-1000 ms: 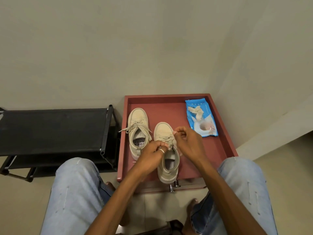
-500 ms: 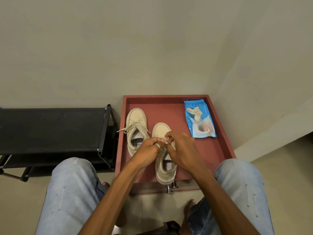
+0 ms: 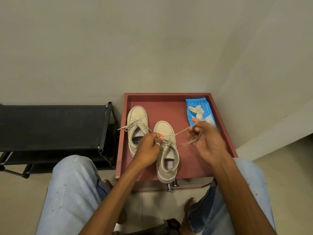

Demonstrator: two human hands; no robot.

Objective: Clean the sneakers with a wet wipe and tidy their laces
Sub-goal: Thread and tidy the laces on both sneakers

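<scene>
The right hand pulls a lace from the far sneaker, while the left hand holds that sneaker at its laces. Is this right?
No. The head view shows the right hand pulls the lace from the near sneaker, and the left hand holds that sneaker at its laces.

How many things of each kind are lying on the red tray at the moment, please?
Beige sneakers: 2
Blue wipe pack: 1
Total on the red tray: 3
</scene>
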